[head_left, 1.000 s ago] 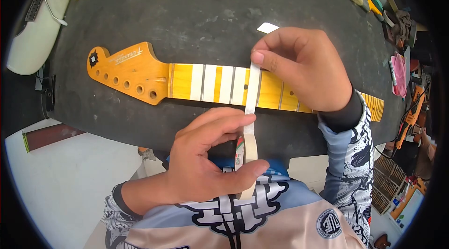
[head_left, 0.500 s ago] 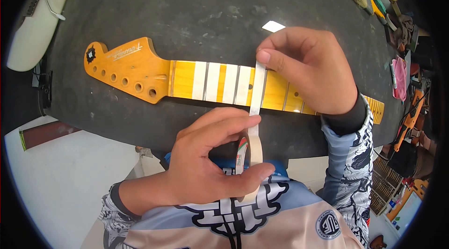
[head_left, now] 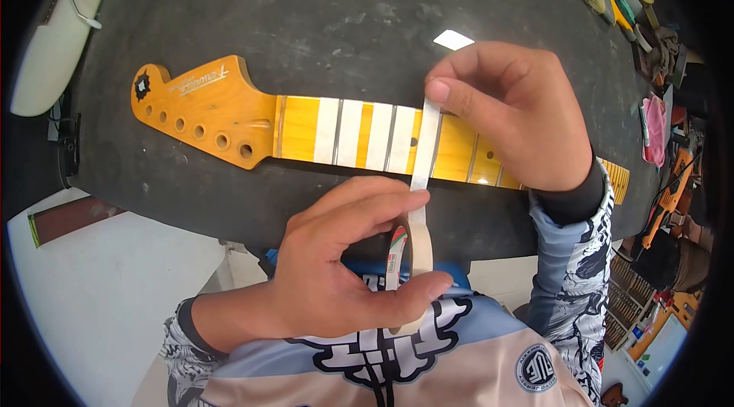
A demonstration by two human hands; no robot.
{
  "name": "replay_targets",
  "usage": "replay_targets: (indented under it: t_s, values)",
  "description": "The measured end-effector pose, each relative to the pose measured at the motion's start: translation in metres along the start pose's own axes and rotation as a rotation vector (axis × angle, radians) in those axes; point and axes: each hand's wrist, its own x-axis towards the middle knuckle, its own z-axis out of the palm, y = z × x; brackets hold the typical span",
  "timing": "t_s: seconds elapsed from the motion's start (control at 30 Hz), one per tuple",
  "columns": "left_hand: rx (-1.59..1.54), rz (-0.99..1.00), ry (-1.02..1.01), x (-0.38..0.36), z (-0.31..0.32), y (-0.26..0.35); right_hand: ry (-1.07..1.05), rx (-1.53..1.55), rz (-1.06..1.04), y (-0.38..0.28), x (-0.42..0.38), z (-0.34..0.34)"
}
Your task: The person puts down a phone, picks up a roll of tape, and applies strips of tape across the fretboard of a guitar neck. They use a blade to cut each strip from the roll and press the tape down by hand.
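Observation:
A guitar neck [head_left: 298,129] lies across the dark tabletop, its orange headstock [head_left: 202,109] to the left. White tape strips [head_left: 327,131] cross the yellow fretboard alongside several frets. Below the neck, my left hand [head_left: 344,254] grips a roll of masking tape [head_left: 419,254] between thumb and fingers. From the roll a length of tape [head_left: 426,143] runs up across the fretboard beside a fret. My right hand [head_left: 520,116] pinches its upper end at the far edge of the neck and covers part of the fretboard.
Behind my right hand is a small white piece [head_left: 453,40] on the table [head_left: 344,17]. A white guitar body [head_left: 57,55] stands at the upper left. Tools, a pink cloth [head_left: 654,128] and an orange tool [head_left: 667,196] line the right side.
Both hands and the stretched tape have shifted very slightly right in view. The tape still spans the neck, and both grips look the same.

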Motion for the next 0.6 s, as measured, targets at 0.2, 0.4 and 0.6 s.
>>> replay_targets:
  t_s: [0.2,0.4,0.6]
  values:
    - [-0.004,-0.005,0.009,-0.0007,-0.0001,0.0007,0.001,-0.002,-0.007,0.0003,0.0,0.0005]
    - [-0.017,-0.016,0.01,0.0003,0.0004,0.001,0.0,0.003,-0.005,0.0002,-0.0004,0.0004]
    - [-0.03,-0.025,0.021,0.0005,0.0009,0.0014,0.002,0.003,-0.011,0.0013,0.0,0.0006]
